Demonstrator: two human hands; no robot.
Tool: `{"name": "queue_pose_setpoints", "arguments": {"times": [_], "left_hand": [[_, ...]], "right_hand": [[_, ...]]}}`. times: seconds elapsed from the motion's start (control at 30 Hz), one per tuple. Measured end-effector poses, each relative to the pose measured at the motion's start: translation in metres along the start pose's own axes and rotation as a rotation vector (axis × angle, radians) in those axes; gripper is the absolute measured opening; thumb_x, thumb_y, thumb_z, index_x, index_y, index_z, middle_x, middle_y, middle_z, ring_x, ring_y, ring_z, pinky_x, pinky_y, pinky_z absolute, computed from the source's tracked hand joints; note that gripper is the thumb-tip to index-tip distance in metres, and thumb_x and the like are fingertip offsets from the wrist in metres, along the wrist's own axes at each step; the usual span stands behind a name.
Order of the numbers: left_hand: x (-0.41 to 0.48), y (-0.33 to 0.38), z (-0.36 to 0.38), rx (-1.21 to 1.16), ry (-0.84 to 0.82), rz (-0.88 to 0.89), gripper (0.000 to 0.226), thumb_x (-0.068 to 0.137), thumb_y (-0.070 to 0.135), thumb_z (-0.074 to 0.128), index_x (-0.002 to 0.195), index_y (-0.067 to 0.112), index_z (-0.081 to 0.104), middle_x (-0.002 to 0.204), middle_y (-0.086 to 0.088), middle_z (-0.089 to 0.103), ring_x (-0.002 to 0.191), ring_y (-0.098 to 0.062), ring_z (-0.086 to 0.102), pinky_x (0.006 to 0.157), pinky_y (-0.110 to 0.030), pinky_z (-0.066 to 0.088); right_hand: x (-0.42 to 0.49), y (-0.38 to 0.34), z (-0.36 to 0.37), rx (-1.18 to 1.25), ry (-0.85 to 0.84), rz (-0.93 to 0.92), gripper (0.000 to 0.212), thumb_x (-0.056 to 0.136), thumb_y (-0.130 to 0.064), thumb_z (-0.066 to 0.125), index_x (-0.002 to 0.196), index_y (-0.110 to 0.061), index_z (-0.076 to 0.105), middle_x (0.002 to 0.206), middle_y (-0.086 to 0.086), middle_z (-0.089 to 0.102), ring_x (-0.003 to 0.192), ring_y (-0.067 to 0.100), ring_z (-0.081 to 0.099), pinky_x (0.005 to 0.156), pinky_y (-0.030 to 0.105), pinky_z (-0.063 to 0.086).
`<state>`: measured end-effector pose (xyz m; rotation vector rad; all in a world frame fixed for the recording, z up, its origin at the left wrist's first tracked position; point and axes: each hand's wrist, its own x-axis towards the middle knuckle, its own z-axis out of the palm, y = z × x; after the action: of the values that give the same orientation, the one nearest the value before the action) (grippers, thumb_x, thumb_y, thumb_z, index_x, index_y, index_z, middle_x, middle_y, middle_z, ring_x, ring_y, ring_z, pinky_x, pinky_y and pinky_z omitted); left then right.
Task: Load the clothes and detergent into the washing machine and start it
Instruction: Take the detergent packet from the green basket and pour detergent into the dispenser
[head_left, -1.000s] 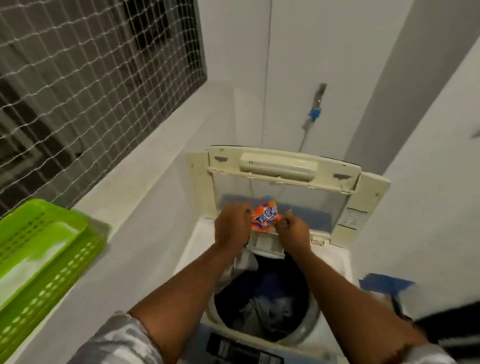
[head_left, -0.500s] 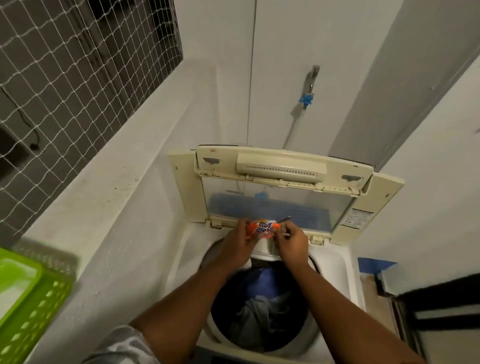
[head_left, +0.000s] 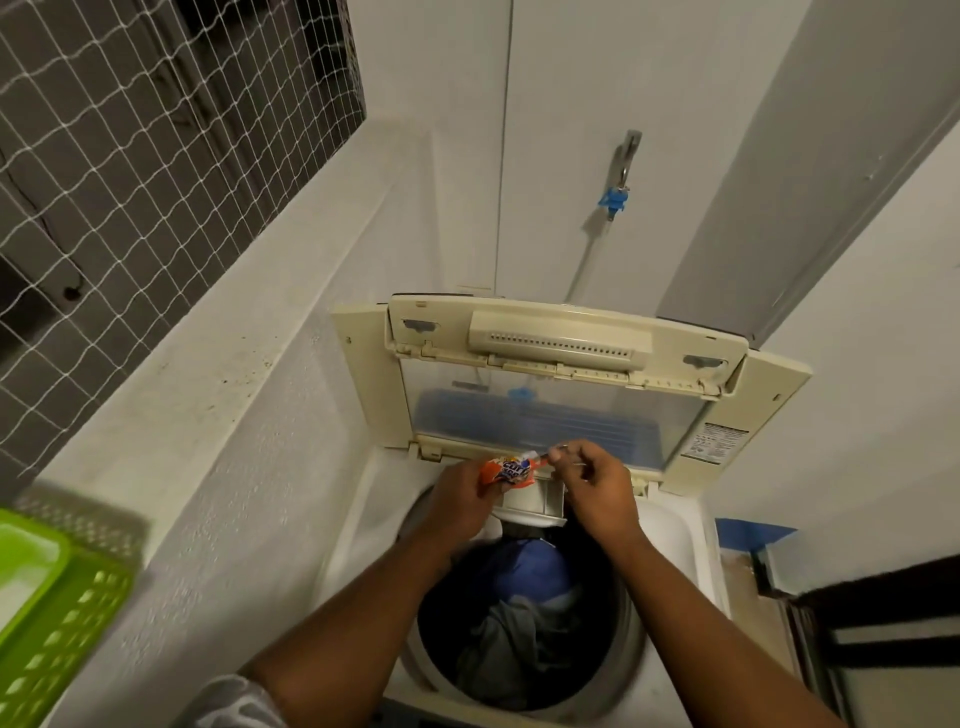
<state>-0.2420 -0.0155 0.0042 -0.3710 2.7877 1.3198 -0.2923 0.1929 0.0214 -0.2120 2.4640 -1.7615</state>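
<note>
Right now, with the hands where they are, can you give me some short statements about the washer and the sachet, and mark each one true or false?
1. The lid stands open. True.
2. The drum is empty. False: clothes lie in it.
3. The left hand grips the sachet and the right hand pinches its end. True.
4. The basket is red. False: it is green.
5. The sachet is held over the basket. False: it is over the back of the washer, and the basket is far off to the left.
</note>
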Motion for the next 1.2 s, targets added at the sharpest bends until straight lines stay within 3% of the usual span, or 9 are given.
{"name": "queue_pose_setpoints", "arguments": {"times": [0.17,0.3,0.5,0.57,0.63,0.7,0.77,0.93,1.2], "left_hand": [[-0.009,0.000,0.000,0.009,-0.013,-0.001,0.027,0.090,0.050,0.068,0.118,0.047,0.066,0.094,0.017,0.078,0.086,-0.001,0.073,0.081,-0.037,0.064],[-0.013,0.001,0.000,-0.034,0.012,0.022,0.027,0.093,0.042,0.069,0.119,0.041,0.070,0.100,0.018,0.078,0.091,0.002,0.072,0.085,-0.039,0.064],[-0.015,0.007,0.000,-0.096,0.010,0.052,0.020,0.094,0.018,0.070,0.109,0.030,0.071,0.094,0.011,0.078,0.088,-0.003,0.073,0.084,-0.043,0.062],[-0.015,0.008,0.002,-0.131,-0.004,0.045,0.020,0.094,0.021,0.072,0.110,0.032,0.070,0.092,0.011,0.078,0.085,0.002,0.073,0.082,-0.036,0.063],[-0.017,0.014,0.003,-0.178,-0.005,0.034,0.028,0.090,0.023,0.082,0.116,0.029,0.072,0.095,0.013,0.078,0.084,0.011,0.071,0.075,-0.012,0.056],[-0.018,0.018,0.004,-0.225,0.001,0.030,0.034,0.085,0.024,0.089,0.116,0.023,0.076,0.096,0.012,0.080,0.084,0.013,0.070,0.071,-0.005,0.050],[-0.017,0.017,0.007,-0.247,0.022,0.035,0.026,0.085,0.024,0.089,0.110,0.024,0.081,0.089,0.012,0.080,0.079,0.010,0.071,0.070,-0.008,0.051],[-0.016,0.015,0.006,-0.315,0.132,0.046,0.027,0.084,0.041,0.082,0.109,0.033,0.083,0.096,0.015,0.083,0.090,-0.004,0.078,0.081,-0.039,0.065],[-0.014,0.010,0.012,-0.232,0.190,-0.006,0.018,0.084,0.027,0.080,0.102,0.027,0.082,0.087,0.008,0.081,0.081,-0.006,0.076,0.075,-0.040,0.063]], "right_hand": [[-0.005,-0.011,-0.003,-0.211,0.052,-0.117,0.019,0.101,-0.031,0.070,0.089,-0.016,0.071,0.076,-0.003,0.072,0.068,0.013,0.068,0.064,0.039,0.057],[-0.015,-0.034,-0.014,-0.300,0.103,-0.254,0.010,0.103,-0.028,0.068,0.095,-0.022,0.067,0.077,-0.011,0.072,0.054,0.008,0.062,0.050,0.022,0.044],[-0.017,-0.045,-0.021,-0.472,0.032,-0.393,0.017,0.101,-0.037,0.062,0.103,-0.022,0.056,0.078,-0.003,0.074,0.051,0.011,0.063,0.049,0.036,0.051],[-0.017,-0.051,-0.019,-0.503,0.029,-0.419,0.016,0.099,-0.032,0.067,0.102,-0.022,0.054,0.079,-0.006,0.074,0.052,0.011,0.064,0.050,0.033,0.051],[-0.017,-0.054,-0.016,-0.495,0.012,-0.417,0.017,0.098,-0.027,0.071,0.102,-0.022,0.056,0.084,-0.010,0.074,0.055,0.009,0.065,0.051,0.030,0.050],[-0.017,-0.055,-0.013,-0.501,-0.020,-0.420,0.016,0.098,-0.030,0.070,0.103,-0.023,0.056,0.088,-0.012,0.075,0.058,0.009,0.065,0.052,0.029,0.051],[-0.019,-0.059,-0.012,-0.504,-0.029,-0.436,0.016,0.099,-0.033,0.069,0.102,-0.023,0.057,0.090,-0.012,0.076,0.058,0.009,0.065,0.052,0.027,0.049],[-0.021,-0.073,-0.022,-0.581,0.072,-0.572,0.015,0.097,-0.033,0.069,0.100,-0.018,0.064,0.091,-0.005,0.079,0.068,0.019,0.073,0.054,0.032,0.057],[-0.018,-0.072,-0.010,-0.770,0.022,-0.584,0.024,0.101,-0.040,0.054,0.093,-0.017,0.057,0.070,0.000,0.070,0.056,0.023,0.065,0.046,0.038,0.052]]}}
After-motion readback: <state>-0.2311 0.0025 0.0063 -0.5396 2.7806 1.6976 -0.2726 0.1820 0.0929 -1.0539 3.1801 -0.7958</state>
